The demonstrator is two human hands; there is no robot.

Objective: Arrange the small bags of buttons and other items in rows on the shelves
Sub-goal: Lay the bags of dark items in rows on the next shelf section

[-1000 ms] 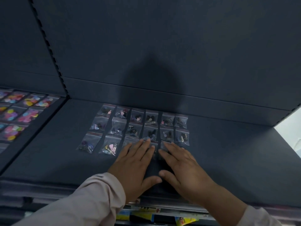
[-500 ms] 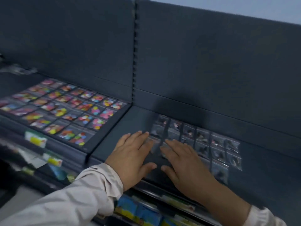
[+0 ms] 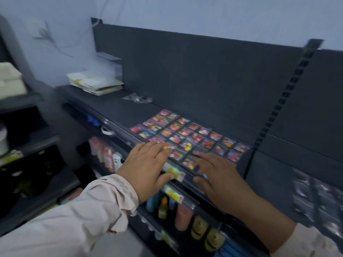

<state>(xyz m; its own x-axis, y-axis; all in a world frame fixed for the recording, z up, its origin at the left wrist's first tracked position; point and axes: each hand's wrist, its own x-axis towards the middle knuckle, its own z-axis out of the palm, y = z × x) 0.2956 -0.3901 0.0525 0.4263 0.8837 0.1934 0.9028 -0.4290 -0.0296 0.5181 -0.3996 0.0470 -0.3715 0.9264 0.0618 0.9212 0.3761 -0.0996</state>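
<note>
Lying flat over front button bags [image 3: 185, 145]: left hand [image 3: 146, 164], right hand [image 3: 219, 175], fingers [image 3: 157, 149] straight, holding nothing (frame blurred)

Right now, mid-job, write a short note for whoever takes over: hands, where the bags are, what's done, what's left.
Left hand: open, fingers straight, flat over the front row of the colourful bags, holding nothing.
Right hand: open, flat beside it over the same front row.
Done: colourful bags lie in rows on the shelf. The dark bags lie in rows on the section to the right, though they are blurred.
Left: a loose pile of clear bags sits unsorted at the back of the shelf, probably next to lay out.
</note>
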